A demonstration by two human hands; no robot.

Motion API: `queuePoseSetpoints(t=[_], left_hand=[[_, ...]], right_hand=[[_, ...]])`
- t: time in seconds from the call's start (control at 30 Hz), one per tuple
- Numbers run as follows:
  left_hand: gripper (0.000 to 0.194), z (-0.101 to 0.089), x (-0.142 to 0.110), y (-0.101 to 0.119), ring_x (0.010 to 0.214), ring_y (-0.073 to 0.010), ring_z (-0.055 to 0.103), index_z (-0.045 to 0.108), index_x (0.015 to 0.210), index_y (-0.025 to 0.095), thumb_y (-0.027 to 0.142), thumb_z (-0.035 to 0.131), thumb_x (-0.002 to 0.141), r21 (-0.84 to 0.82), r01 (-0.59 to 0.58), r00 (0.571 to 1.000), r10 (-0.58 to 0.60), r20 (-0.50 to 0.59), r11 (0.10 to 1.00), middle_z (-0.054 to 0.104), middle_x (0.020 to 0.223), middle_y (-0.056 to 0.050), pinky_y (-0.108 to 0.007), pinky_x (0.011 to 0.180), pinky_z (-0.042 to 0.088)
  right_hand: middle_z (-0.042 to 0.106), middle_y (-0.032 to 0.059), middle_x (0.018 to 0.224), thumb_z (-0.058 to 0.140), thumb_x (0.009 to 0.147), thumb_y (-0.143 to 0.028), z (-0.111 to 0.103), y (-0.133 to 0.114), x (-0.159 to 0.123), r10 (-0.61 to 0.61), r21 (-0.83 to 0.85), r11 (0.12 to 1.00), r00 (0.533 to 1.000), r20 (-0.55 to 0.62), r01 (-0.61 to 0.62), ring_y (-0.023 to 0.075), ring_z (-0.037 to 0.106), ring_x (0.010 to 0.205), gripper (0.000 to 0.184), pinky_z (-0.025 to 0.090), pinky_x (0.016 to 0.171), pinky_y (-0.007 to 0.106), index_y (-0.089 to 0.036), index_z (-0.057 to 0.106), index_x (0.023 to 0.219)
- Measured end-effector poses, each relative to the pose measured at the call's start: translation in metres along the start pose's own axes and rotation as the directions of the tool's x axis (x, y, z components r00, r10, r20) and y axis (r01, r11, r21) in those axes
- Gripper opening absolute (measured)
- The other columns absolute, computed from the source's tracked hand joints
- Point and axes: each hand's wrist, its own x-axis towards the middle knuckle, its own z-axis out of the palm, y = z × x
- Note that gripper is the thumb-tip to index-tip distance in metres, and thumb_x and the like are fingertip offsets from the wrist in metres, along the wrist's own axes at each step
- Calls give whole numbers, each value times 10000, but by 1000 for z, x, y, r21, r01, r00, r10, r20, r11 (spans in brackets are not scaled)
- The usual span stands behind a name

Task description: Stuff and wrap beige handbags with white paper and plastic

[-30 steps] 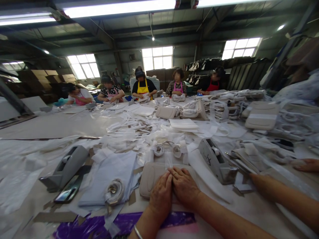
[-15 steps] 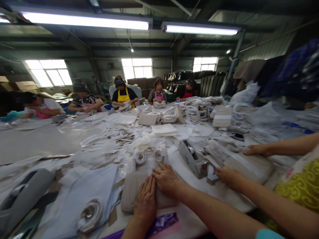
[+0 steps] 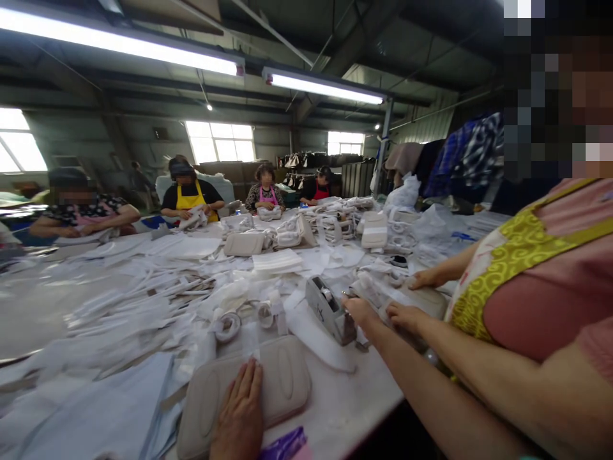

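A beige padded case with rounded corners lies at the table's near edge. My left hand rests flat on it, fingers stretched out, beside a strip of clear tape at its upper edge. My right hand is at the grey tape dispenser, its fingers drawn together near the dispenser's front end. What they pinch, if anything, is too small to make out. Two coiled, white-wrapped straps, a left coil and a right coil, lie just behind the case.
At right, a co-worker in a yellow-patterned apron has both hands on another beige case. Blue-white sheets lie at left, a purple packet in front. Wrapped bags and loose paper cover the table; several people sit opposite.
My right hand has left the case and moved right to the tape dispenser. My left hand stays flat on the case. The view has turned right, bringing the co-worker's body into sight.
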Motion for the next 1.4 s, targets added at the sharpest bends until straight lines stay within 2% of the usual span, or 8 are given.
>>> queuePoseSetpoints(t=[0.3, 0.57, 0.87, 1.03, 1.1, 1.17, 1.27, 1.4], left_hand=[[767, -10, -2, 3, 1545, -188, 153, 160, 1549, 146, -69, 173, 813, 52, 13, 996, -17, 87, 999, 122, 1660, -30, -397, 1277, 218], [757, -6, 0, 1, 1541, -197, 176, 191, 1546, 142, -58, 196, 816, 30, -2, 998, 0, 69, 1000, 138, 1655, -36, -399, 1267, 251], [758, -9, -1, 0, 1540, -201, 193, 223, 1556, 134, -37, 225, 818, -15, 5, 998, -4, 63, 1000, 162, 1660, -42, -403, 1268, 249], [756, 0, -4, -2, 1540, -204, 215, 301, 1557, 159, -11, 286, 820, -141, 2, 1000, 0, 16, 990, 221, 1664, -56, -407, 1268, 242], [721, 8, -4, -4, 1537, -221, 240, 347, 1549, 177, 23, 332, 845, -213, -3, 998, -10, -59, 977, 234, 1668, -86, -412, 1263, 252], [679, 15, -4, -5, 1527, -253, 274, 400, 1531, 192, 56, 384, 866, -264, 6, 992, -40, -123, 964, 247, 1669, -127, -421, 1253, 272], [613, 22, -5, -3, 1515, -318, 296, 489, 1484, 226, 80, 434, 891, -285, 31, 981, -84, -175, 958, 323, 1640, -158, -471, 1242, 293], [579, 21, -6, -2, 1523, -369, 253, 529, 1452, 255, 91, 478, 899, -300, 46, 975, -109, -195, 953, 439, 1559, -151, -528, 1233, 303]], right_hand=[[658, 11, 701, 639, 743, -267, 3, 18, 9, 208, 257, 934, 962, 175, -249, 150, 587, 635, 114, 445, 587, 273, -158, 652, 711], [710, 54, 762, 662, 681, -410, -24, 21, -22, 62, 332, 939, 995, 82, -86, 173, 613, 690, 237, 405, 546, 250, -179, 695, 724], [523, 3, 484, 563, 725, -381, -12, 60, -50, 176, 234, 951, 975, 134, -204, 109, 406, 428, 270, 266, 442, 250, -202, 563, 523], [592, 13, 559, 577, 825, -444, -21, 38, -73, -120, 72, 992, 970, 212, 107, 152, 492, 544, 340, 361, 538, 280, -200, 659, 603], [649, 16, 662, 551, 895, -465, -15, 8, -82, -359, 94, 931, 843, 400, 351, 161, 558, 633, 353, 415, 615, 275, -201, 697, 711], [675, 20, 708, 546, 927, -399, 2, -30, -87, -515, 174, 833, 621, 591, 525, 157, 595, 681, 322, 433, 663, 262, -193, 706, 739], [710, 26, 716, 572, 908, -281, 40, -88, -86, -571, 172, 665, 347, 744, 727, 150, 613, 682, 242, 422, 657, 247, -193, 735, 753], [783, 57, 855, 607, 884, -248, 92, -145, -75, -443, -19, 359, 189, 876, 933, 188, 673, 777, 190, 433, 677, 257, -231, 795, 892]])
